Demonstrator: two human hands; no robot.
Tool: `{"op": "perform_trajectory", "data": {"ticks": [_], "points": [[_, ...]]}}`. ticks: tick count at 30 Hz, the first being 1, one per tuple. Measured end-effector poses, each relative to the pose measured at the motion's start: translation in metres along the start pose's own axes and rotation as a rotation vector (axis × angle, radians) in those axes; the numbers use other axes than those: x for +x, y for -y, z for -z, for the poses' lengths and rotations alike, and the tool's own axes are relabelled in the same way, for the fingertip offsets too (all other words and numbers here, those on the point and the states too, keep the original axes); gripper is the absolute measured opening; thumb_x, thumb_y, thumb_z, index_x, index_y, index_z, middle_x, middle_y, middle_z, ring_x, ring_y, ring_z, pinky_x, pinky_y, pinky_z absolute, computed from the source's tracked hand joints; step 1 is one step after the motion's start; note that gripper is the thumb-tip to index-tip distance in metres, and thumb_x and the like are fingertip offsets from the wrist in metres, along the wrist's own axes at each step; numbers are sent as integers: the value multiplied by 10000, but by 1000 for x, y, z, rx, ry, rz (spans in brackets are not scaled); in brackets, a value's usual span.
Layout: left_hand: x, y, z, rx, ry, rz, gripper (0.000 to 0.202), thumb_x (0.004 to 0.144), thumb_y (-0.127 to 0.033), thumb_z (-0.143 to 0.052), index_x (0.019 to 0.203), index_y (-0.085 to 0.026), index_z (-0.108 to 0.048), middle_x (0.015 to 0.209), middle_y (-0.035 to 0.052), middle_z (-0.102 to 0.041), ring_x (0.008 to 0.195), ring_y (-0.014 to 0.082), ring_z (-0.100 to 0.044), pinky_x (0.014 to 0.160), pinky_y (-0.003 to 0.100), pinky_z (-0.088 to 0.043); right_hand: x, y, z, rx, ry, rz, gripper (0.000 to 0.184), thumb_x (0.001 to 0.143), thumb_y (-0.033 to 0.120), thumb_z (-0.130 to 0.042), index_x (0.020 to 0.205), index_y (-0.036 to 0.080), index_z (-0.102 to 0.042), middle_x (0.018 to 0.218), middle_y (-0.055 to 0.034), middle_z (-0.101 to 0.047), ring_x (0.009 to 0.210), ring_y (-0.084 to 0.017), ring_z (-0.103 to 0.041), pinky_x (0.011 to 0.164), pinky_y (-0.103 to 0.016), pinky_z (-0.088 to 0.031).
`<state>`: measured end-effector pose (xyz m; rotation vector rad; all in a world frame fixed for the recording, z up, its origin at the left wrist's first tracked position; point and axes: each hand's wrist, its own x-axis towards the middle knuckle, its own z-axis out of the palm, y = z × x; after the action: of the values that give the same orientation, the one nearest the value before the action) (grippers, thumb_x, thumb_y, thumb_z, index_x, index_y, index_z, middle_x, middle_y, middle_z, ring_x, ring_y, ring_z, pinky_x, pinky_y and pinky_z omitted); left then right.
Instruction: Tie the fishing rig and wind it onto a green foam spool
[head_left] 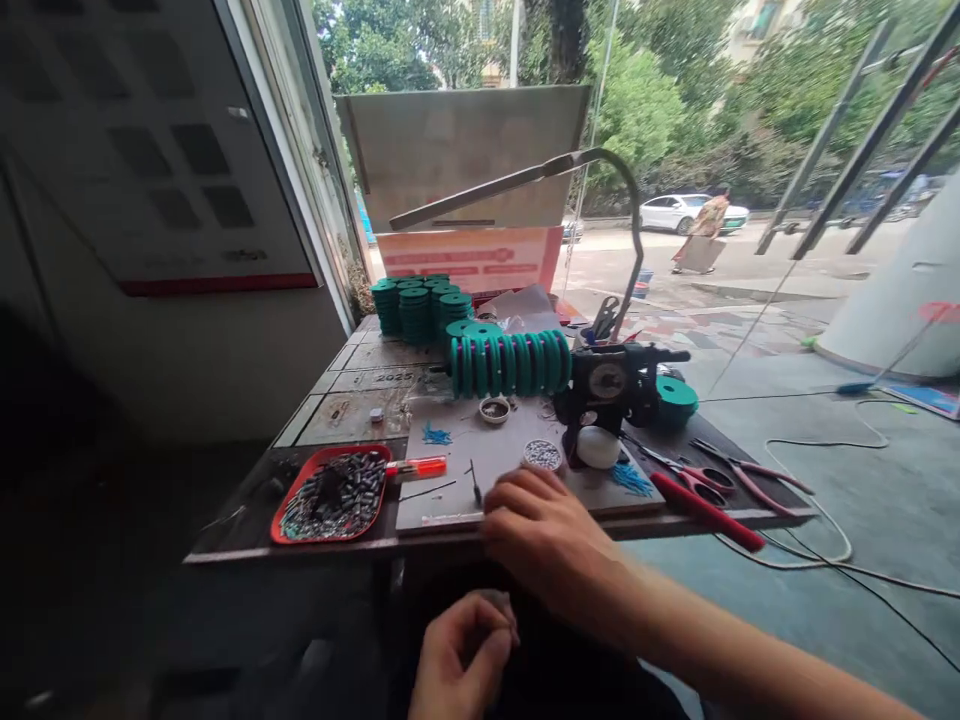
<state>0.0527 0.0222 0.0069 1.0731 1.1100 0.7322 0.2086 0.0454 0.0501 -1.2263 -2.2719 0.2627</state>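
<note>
My right hand (544, 535) rests at the front edge of the grey work mat (457, 470), fingers curled and reaching left toward a thin dark pin (475, 483); whatever it holds is hidden. Below the table edge, my left hand (463, 652) is closed in a pinch on something small I cannot make out. Just beyond my right hand stand a small round tin of tiny beads (541, 455) and a white oval object (598, 446). A black hand-crank device (611, 385) sits behind them.
A red tray of small metal parts (334, 493) lies at the left with an orange lighter (417, 467) beside it. Green spools are stacked at the back (416, 305) and lined in a row (510, 362). Red-handled pliers and scissors (705, 490) lie at the right. A gooseneck lamp (525, 180) arches overhead.
</note>
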Motion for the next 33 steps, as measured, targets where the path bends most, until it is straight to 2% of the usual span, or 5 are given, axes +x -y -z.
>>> {"op": "perform_trajectory", "data": {"ticks": [2, 5, 8, 15, 33], "points": [[0, 3, -1, -191, 32, 98, 276, 529, -364, -709, 575, -152, -537, 614, -34, -534, 434, -1, -328, 435, 154, -210, -39, -2, -19, 280, -238, -248, 431, 908, 391, -338, 809, 56, -589, 865, -53, -498, 815, 37, -401, 787, -31, -332], [-2, 6, -6, -333, 37, 159, 179, 517, -246, -670, 567, -135, -539, 617, -26, -551, 425, -11, -325, 444, 154, -197, -78, 1, -55, 742, -146, -654, 593, 800, 604, -441, 885, 29, -559, 852, -61, -504, 767, 36, -460, 682, 11, -371], [-4, 6, -10, -367, 34, 165, 160, 518, -230, -660, 546, -127, -541, 517, -49, -494, 401, -16, -302, 449, 153, -183, -86, 9, -87, 1168, 1, -805, 722, 658, 661, -574, 987, 18, -546, 984, -84, -498, 888, -11, -508, 778, -6, -424], [-3, 2, -9, -416, 39, 188, 159, 555, -215, -674, 578, -115, -553, 635, -35, -577, 392, -43, -304, 485, 135, -211, -82, 17, -116, 1556, -13, -845, 739, 633, 568, -665, 1101, 22, -497, 1025, -111, -487, 915, -51, -523, 783, -60, -433], [-1, 13, -14, -252, 31, 138, 291, 557, -345, -731, 577, -128, -539, 498, -70, -460, 425, -19, -308, 475, 140, -230, -80, 21, -104, 1839, -40, -830, 733, 600, 563, -684, 875, 54, -234, 809, -5, -427, 715, 45, -473, 705, -61, -424]]}}
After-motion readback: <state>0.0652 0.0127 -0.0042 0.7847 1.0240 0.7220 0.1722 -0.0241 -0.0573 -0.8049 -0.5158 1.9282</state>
